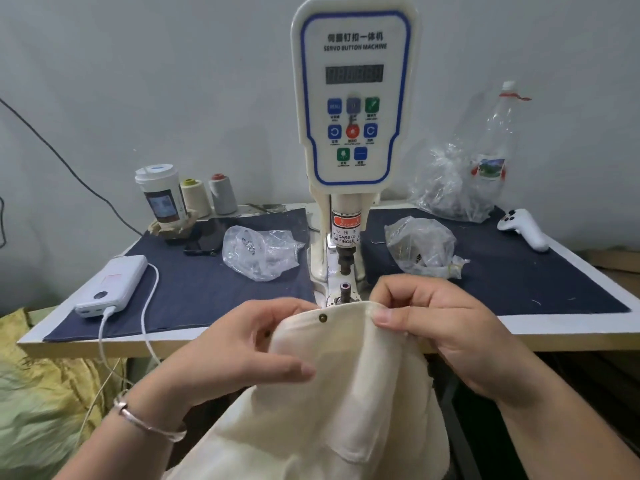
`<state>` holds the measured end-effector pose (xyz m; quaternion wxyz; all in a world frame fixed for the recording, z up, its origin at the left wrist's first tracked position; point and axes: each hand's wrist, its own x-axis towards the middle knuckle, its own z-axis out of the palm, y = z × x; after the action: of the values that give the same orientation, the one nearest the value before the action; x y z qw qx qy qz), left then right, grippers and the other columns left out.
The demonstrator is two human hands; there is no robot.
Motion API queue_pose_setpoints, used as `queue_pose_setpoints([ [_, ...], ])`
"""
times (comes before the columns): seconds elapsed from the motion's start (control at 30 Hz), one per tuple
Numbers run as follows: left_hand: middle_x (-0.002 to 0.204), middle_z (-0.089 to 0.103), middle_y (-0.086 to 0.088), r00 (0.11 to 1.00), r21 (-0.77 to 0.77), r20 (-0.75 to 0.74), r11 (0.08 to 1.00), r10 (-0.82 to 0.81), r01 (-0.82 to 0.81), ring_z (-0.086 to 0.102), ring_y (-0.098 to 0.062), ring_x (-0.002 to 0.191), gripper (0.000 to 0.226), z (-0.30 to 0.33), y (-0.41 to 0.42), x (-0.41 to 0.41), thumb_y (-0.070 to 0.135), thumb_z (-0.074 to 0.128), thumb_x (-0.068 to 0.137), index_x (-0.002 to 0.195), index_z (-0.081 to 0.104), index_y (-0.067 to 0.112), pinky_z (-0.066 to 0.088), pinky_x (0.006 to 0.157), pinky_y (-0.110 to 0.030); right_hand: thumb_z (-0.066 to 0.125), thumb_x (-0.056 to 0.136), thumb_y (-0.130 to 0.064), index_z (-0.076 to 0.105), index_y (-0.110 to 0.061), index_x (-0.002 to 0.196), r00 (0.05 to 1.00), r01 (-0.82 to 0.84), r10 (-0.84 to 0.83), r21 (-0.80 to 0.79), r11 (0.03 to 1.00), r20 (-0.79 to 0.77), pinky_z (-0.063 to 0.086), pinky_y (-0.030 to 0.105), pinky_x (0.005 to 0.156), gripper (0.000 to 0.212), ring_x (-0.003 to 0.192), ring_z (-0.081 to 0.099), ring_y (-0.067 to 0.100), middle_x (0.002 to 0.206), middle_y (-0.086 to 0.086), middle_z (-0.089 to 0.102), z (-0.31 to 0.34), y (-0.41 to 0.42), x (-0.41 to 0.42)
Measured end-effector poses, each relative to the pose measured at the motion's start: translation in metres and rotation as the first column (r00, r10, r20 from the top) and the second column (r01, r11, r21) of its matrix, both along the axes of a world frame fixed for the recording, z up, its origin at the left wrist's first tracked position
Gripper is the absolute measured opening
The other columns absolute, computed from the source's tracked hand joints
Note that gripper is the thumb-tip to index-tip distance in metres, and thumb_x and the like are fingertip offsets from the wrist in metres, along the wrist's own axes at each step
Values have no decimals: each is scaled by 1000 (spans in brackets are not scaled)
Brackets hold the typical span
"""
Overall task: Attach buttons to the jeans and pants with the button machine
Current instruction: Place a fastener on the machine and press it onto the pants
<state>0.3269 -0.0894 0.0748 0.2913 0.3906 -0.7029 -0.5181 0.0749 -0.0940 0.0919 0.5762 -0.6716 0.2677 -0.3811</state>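
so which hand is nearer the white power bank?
Left. The left hand grips the cream pants to the right of the power bank; the right hand pinches the waistband farther right.

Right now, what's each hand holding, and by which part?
Both hold the cream pants by the top edge. The left hand grips it left of the button; the right hand pinches it just right.
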Motion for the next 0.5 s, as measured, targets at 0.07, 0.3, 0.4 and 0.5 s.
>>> queue_pose_setpoints([
  [0.07,83,69,-12,998,5,53,1000,20,-20,65,-22,76,21,12,12,1,9,73,71,92,73,13,52,64,-28,59,84,-14,59,-5,72,999,-33,33,-63,997,0,36,13,57,15,63,44,12,70,10,51,8,8,2],
  [0.3,60,35,-22,972,-16,-221,996,-84,83,26,-37,58,33,39,41,8,1,67,66,57,39,17,23,52,-30,37,96,-34,58,-20,131,995,-42,44,26,999,-84,43,45,99,43,116,58,22,124,6,64,-32,5,-17],
  [0.4,63,45,-24,952,-69,-263,987,-155,142,40,-36,57,32,45,45,13,-5,63,68,59,44,19,34,54,-26,46,77,-12,57,-9,132,938,-219,276,260,941,-209,33,52,109,56,126,54,20,132,8,61,-67,7,-11],
  [0.5,72,62,-18,925,-113,-339,983,-173,143,59,-24,61,40,51,44,20,-17,57,68,61,45,20,47,56,-22,47,63,2,60,-2,119,850,-298,424,376,877,-314,33,51,109,58,117,56,21,124,9,62,-87,10,-3],
])
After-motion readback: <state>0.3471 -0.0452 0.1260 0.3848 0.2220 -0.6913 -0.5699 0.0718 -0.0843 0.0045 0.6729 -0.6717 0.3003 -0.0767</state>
